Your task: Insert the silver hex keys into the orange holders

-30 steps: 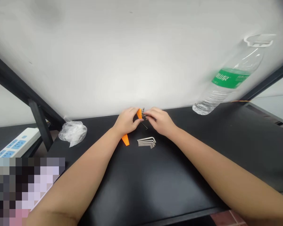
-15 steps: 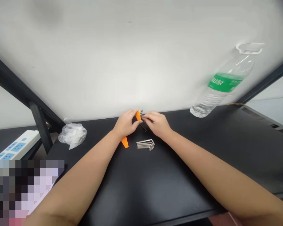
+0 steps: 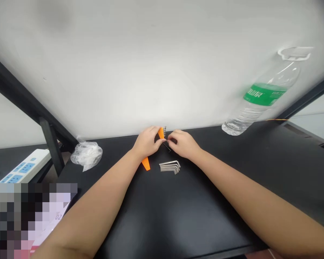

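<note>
My left hand (image 3: 147, 142) is closed around an orange plastic holder (image 3: 146, 164), whose lower end sticks out below the palm and whose upper end shows past the fingers. Small metal tips (image 3: 164, 131) stand in a row along the holder's right edge. My right hand (image 3: 184, 144) is closed beside it, thumb and forefinger together near the left thumb; whatever it pinches is too small to tell. Just below the fingertips shows a thin dark hex key (image 3: 167, 147). Nearer to me, several silver L-shaped hex keys (image 3: 170, 166) lie side by side on the black table (image 3: 162, 208).
A crumpled clear plastic bag (image 3: 86, 154) lies at the left. A large water bottle (image 3: 264, 94) with a green label stands at the back right by the white wall (image 3: 162, 72). A white power strip (image 3: 27, 167) is at far left, beyond a black frame post (image 3: 51, 142).
The view has shifted slightly, so everything appears farther right. My right fingertips have come down a little along the holder's edge. My left hand keeps its hold; the silver hex keys lie unchanged.
</note>
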The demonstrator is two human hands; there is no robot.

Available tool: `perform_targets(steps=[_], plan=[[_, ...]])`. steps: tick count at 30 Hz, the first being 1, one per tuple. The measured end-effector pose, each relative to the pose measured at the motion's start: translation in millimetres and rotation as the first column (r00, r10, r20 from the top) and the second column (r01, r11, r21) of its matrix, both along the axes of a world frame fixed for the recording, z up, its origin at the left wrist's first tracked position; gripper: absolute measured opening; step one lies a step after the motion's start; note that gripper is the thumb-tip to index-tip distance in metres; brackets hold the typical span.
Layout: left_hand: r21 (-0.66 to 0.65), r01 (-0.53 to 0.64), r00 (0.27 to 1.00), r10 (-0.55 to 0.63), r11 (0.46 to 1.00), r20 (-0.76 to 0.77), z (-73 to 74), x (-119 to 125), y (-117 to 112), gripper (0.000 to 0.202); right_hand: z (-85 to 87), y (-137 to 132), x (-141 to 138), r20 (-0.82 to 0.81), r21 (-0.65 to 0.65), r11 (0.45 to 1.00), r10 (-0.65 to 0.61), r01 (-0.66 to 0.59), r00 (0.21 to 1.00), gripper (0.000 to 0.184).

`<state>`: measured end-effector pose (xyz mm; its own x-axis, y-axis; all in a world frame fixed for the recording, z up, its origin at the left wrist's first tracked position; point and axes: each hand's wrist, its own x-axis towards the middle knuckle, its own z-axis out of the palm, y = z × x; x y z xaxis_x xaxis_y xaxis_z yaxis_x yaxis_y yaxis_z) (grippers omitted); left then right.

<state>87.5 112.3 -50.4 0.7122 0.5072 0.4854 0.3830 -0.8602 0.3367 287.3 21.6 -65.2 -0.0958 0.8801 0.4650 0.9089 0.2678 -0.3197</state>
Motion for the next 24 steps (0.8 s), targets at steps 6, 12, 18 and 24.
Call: perform_targets(steps=[6, 12, 18, 24], plan=[[0.001, -0.044, 0.998, 0.044, 0.999, 0.043, -2.9, -2.3, 7.1, 0.04, 2.8, -7.1, -1.6, 0.155, -0.19, 0.981, -0.002, 0.032, 0.988, 0.012], [-0.002, -0.075, 0.997, 0.075, 0.997, 0.036, -5.2, -2.4, 10.3, 0.04, 10.0, -9.3, 5.9, 0.138, -0.228, 0.972, -0.028, 0.059, 0.99, 0.017], [0.001, -0.057, 0.998, 0.057, 0.998, 0.035, -4.9, -1.5, 7.8, 0.04, 14.3, -7.8, 6.1, -0.111, -0.076, 0.993, 0.076, -0.085, 0.991, 0.01], [0.018, -0.031, 0.999, 0.03, 0.999, 0.044, -3.7, -1.6, 6.6, 0.041, 10.0, -4.9, 6.4, -0.073, 0.01, 0.99, 0.144, -0.143, 0.987, 0.011]])
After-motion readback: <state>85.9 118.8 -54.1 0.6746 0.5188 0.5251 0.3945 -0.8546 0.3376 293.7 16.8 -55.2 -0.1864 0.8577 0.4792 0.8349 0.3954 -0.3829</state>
